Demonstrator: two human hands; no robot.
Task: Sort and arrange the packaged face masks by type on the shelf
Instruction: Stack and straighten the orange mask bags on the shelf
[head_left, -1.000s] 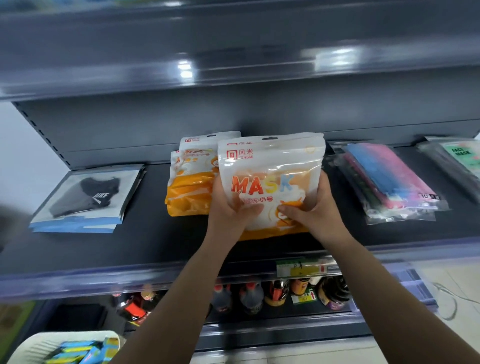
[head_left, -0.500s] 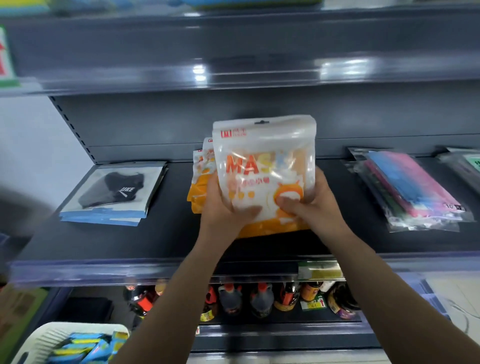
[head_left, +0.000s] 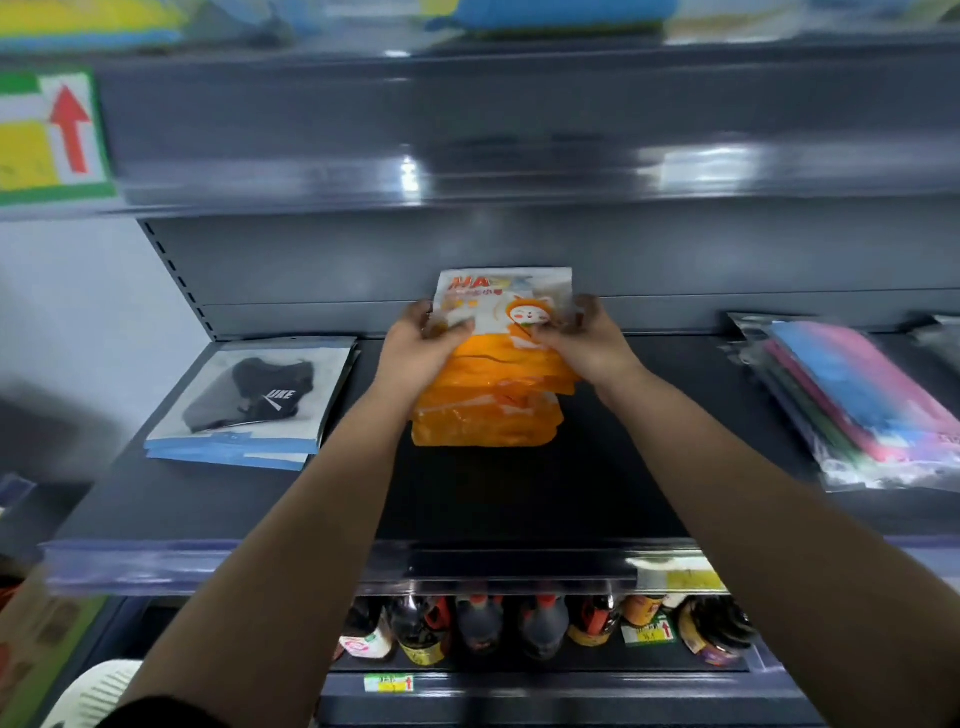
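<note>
A white-and-orange mask pack (head_left: 506, 306) printed "MASK" lies on top of a stack of like orange packs (head_left: 488, 410) in the middle of the dark shelf (head_left: 519, 493). My left hand (head_left: 418, 353) grips its left edge and my right hand (head_left: 584, 343) grips its right edge. A stack of black-mask packs (head_left: 249, 405) with blue borders lies at the left. Clear packs of coloured masks (head_left: 852, 405) lie at the right.
The shelf above (head_left: 467, 171) overhangs close over the hands, with a red-arrow price label (head_left: 52, 135) at its left. Sauce bottles (head_left: 519, 623) fill the shelf below. A white basket (head_left: 98, 691) sits at the bottom left. A clear rail (head_left: 208, 561) edges the shelf front.
Both hands have carried the held pack back and down onto the orange stack, from upright in front of it to lying flat. The camera view has tilted upward.
</note>
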